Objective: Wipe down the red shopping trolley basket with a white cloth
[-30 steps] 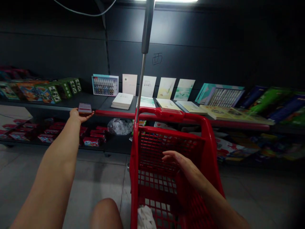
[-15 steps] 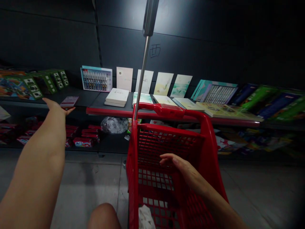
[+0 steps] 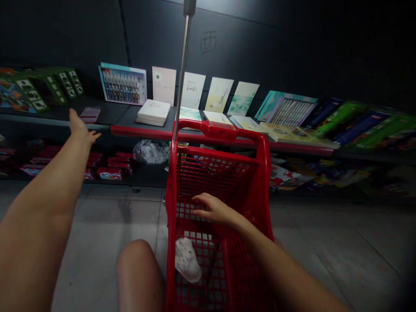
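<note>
My left hand (image 3: 81, 131) reaches out with its fingers spread, over the front edge of a dark shelf (image 3: 55, 121). It holds nothing. Just beyond the fingertips, a small pinkish box (image 3: 90, 115) lies flat on the shelf, apart from the hand. My right hand (image 3: 211, 209) hangs low inside a red mesh shopping cart (image 3: 217, 173), its fingers loosely curved and empty. A crumpled white item (image 3: 186, 260) lies in the cart's bottom, below that hand.
Boxed pen sets (image 3: 122, 84), cards and notebooks (image 3: 152, 112) line the shelf, with green boxes (image 3: 32, 89) to the left. Red boxes (image 3: 110, 173) and a clear plastic bag (image 3: 151, 151) sit below. A metal pole (image 3: 183, 56) rises from the cart. My knee (image 3: 139, 277) shows beside it.
The pinkish box has left my left hand and now lies on the shelf. My left hand has opened and moved left. My view has tilted downward, and my right hand has dropped lower into the cart.
</note>
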A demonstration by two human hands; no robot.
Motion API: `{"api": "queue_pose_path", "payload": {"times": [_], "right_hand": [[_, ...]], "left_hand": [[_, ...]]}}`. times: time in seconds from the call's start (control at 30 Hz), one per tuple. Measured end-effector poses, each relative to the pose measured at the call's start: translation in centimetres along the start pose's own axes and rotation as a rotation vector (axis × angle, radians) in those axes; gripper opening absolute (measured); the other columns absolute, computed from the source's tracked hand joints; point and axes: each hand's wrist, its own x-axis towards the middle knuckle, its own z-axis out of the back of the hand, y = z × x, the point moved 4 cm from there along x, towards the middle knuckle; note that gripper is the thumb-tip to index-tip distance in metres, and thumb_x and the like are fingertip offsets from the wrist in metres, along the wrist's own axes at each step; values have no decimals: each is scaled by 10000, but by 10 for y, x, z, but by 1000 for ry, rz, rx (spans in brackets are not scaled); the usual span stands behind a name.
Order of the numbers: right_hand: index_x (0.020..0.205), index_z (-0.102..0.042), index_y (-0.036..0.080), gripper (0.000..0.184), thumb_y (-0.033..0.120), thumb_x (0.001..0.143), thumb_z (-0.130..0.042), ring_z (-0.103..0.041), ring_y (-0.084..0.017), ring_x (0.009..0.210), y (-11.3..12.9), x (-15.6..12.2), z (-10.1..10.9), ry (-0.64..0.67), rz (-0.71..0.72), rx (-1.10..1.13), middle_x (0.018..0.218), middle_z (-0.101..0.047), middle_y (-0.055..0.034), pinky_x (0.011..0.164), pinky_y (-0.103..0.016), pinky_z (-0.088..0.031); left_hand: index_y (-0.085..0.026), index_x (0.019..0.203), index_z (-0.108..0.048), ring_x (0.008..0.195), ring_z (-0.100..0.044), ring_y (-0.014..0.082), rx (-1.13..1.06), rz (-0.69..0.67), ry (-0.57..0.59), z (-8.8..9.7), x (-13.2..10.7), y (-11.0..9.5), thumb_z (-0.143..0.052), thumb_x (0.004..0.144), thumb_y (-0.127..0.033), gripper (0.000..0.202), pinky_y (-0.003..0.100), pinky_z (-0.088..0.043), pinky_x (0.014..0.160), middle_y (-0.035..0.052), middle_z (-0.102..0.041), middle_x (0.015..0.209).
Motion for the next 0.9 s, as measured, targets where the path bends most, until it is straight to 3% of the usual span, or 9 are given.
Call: {"api": "queue_pose_path", "payload": {"times": [0.07, 0.1, 0.23, 0.37, 0.5, 0.6, 0.73, 0.8, 0.9], "right_hand": [[1162, -610, 150, 435, 308, 761, -676, -572, -250, 1072, 2, 1, -21, 135, -38, -132, 1189, -585, -142, 943, -361, -446], [1153, -617, 151, 440, 294, 743, -688, -576, -258, 1070, 5, -2, -31, 198, -55, -163, 1187, -587, -143, 936, -358, -450], [1195, -596, 218, 415, 257, 783, -609, -607, -256, 1055, 26, -46, -53, 328, -47, -141, 1225, -569, -89, 879, -346, -477], [1321, -488, 290, 432, 283, 892, -443, -562, -214, 1163, 42, -129, -40, 289, 20, 17, 1343, -501, -44, 870, -302, -479], [1273, -542, 270, 408, 330, 870, -521, -552, -186, 1146, 52, -181, -21, 220, 103, 305, 1239, -598, -19, 862, -247, -470], [1138, -632, 256, 323, 341, 831, -581, -604, -175, 1000, 62, -176, -14, 161, 148, 534, 1081, -666, 11, 824, -257, -487], [875, -669, 148, 230, 342, 753, -658, -593, -136, 764, 72, -140, -1, 148, 170, 733, 805, -673, 16, 728, -249, -484], [806, -647, 134, 236, 354, 729, -682, -571, -118, 708, 71, -128, 12, 114, 184, 745, 728, -650, 23, 696, -235, -470], [768, -631, 149, 290, 407, 676, -726, -560, -115, 644, 58, -131, 30, 14, 178, 853, 676, -632, 17, 631, -226, -458]], "left_hand": [[-198, 1396, -76, 1155, -385, 213, -102, 102, -62, -13, -36, -2, -248, 882, -632, 694, 372, -422, 858, 75, -230, 1388], [-184, 1367, -181, 1095, -425, 186, -111, 101, -39, -22, -57, -6, -305, 892, -583, 633, 360, -432, 854, 77, -267, 1364], [-154, 1150, -452, 864, -548, 140, -21, -26, 177, -56, -155, -27, -513, 861, -410, 390, 409, -460, 859, 60, -479, 1126], [-159, 966, -566, 773, -625, 169, 3, -156, 420, -75, -258, -42, -608, 788, -349, 264, 404, -513, 786, 42, -581, 990], [-162, 957, -636, 811, -645, 192, 60, -202, 549, -77, -348, -50, -661, 747, -339, 276, 336, -520, 745, 42, -637, 905], [-157, 947, -668, 820, -642, 197, 75, -226, 562, -73, -396, -49, -707, 706, -339, 304, 295, -513, 722, 53, -654, 907], [-193, 1007, -667, 869, -636, 201, 67, -254, 572, -73, -433, -32, -737, 676, -366, 380, 299, -511, 748, 60, -648, 1030], [-207, 1084, -653, 947, -623, 217, 71, -231, 602, -82, -448, -19, -762, 650, -353, 471, 327, -498, 821, 72, -641, 1084], [-202, 1187, -608, 1067, -583, 250, 45, -127, 646, -103, -474, 3, -824, 563, -301, 668, 357, -468, 896, 101, -623, 1154]]}}
